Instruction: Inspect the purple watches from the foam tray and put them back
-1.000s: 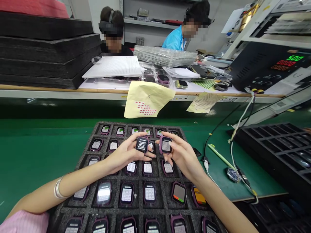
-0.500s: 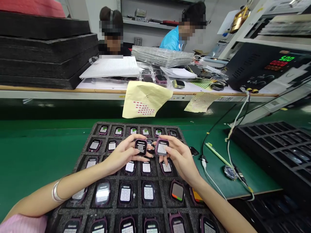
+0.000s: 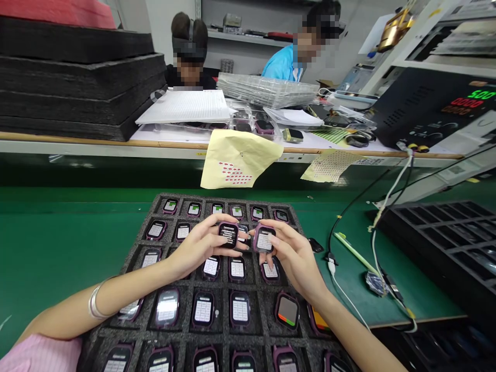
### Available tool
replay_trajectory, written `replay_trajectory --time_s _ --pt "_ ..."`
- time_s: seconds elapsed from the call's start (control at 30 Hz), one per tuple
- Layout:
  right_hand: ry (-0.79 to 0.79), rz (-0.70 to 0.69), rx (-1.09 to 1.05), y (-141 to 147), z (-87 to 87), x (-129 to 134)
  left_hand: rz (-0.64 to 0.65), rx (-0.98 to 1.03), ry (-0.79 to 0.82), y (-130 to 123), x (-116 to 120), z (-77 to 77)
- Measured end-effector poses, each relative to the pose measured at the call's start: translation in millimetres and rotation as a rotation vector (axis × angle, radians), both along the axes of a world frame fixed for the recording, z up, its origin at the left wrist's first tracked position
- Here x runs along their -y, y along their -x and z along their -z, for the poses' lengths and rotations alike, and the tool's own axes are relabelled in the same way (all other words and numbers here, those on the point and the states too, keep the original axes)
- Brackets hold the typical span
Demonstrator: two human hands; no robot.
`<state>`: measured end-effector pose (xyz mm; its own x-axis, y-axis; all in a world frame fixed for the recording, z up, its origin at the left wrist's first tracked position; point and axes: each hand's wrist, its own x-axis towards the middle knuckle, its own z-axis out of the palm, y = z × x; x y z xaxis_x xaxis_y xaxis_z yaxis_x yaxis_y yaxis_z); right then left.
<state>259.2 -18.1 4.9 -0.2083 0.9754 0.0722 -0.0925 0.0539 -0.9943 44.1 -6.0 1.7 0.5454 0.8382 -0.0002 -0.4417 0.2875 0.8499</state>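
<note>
My left hand (image 3: 207,238) is closed around a purple-rimmed smartwatch body (image 3: 228,234), its dark screen showing lines of white text. Close beside it, my right hand (image 3: 289,250) grips a second purple smartwatch body (image 3: 264,239) with a pale list on its screen; the thumb rests at the screen's right edge. Both watches are held above a dark foam tray (image 3: 186,289) with rows of square pockets. Lit watches lie in the pockets, among them one with a grey, orange and green screen (image 3: 287,310). My hands and forearms hide some pockets.
Another foam tray (image 3: 445,243) stands on the right, with cables (image 3: 332,266) and a light green stick (image 3: 356,253) between. A shelf edge (image 3: 163,150) crosses behind, bearing black foam blocks (image 3: 77,77), papers and a power supply (image 3: 430,108). Two people sit beyond.
The whole view has shifted slightly, so things appear a little further right. Both hands keep hold of their watches; the text on the left watch's screen sits differently.
</note>
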Motion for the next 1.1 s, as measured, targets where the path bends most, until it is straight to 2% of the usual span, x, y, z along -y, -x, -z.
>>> replay_trajectory --time_s 0.13,0.43,0.73,0.97,1.1 --pt "0.012 -0.010 -0.010 0 1.1 1 -0.002 -0.007 0.017 0 2 -2.8" --pt "-0.002 -0.038 0.002 1 -0.5 3 -0.080 -0.116 -0.072 -1 3 1.9" --pt "-0.005 0.070 0.095 5 0.0 6 -0.019 -0.036 0.057 1 6 -4.7" --pt "0.007 0.024 -0.013 0 -1.0 5 0.010 0.007 0.153 5 7 -11.0" --pt "0.015 0.012 -0.027 1 -4.6 8 0.043 0.014 0.156 6 7 -10.0"
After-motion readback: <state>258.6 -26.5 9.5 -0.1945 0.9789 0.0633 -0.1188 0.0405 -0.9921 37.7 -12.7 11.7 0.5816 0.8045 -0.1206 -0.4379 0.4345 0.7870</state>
